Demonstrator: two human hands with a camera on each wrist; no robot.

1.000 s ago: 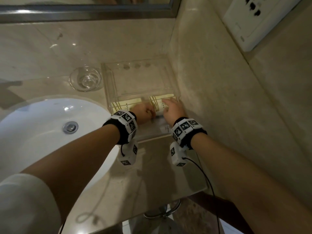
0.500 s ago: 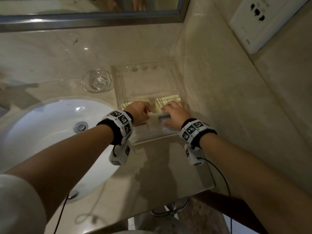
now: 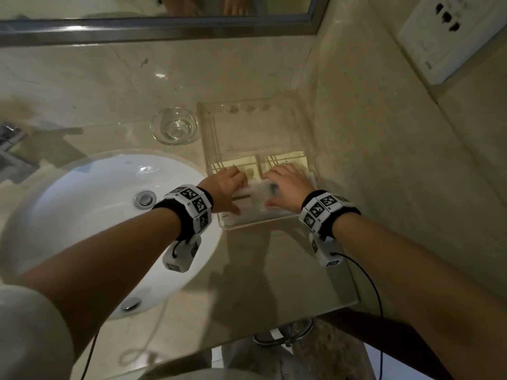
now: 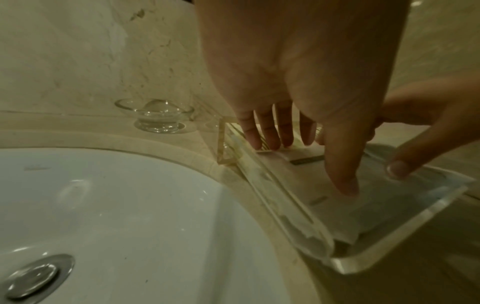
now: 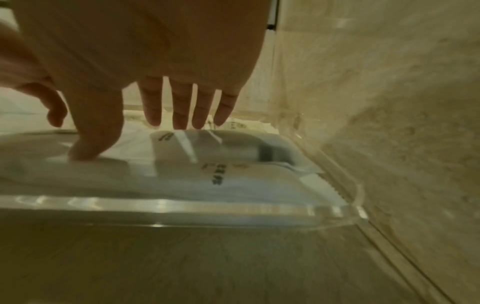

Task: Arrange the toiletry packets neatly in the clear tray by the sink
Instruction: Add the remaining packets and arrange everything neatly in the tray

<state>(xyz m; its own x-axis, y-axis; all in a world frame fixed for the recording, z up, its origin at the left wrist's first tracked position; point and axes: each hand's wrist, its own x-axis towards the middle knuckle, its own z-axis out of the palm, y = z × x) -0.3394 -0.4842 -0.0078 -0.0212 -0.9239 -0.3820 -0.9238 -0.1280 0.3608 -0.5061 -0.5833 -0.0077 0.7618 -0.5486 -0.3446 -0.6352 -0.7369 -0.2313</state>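
Note:
A clear tray [image 3: 209,133] sits on the counter between the sink and the right wall. Two yellowish packets [image 3: 245,163] [image 3: 290,158] lie side by side across its middle. White packets [image 3: 252,198] fill the near part. My left hand [image 3: 226,187] rests on them with straight fingers, and its thumb [image 4: 342,181] presses a white packet [image 4: 324,216]. My right hand [image 3: 288,185] lies flat beside it. Its thumb [image 5: 91,144] presses down and its fingers [image 5: 182,111] touch the far end of a white packet [image 5: 233,170]. The tray's front rim [image 5: 182,207] is just before the hand.
A small glass dish [image 3: 174,126] stands left of the tray's far end. The white basin [image 3: 96,215] with its drain [image 3: 144,199] is at the left. The marble wall [image 3: 397,187] runs close along the tray's right side, with a socket plate [image 3: 452,31] above.
Both hands have drawn back from the yellowish packets toward the tray's near end and now rest on the white packets. The yellowish packets show uncovered beyond the fingertips.

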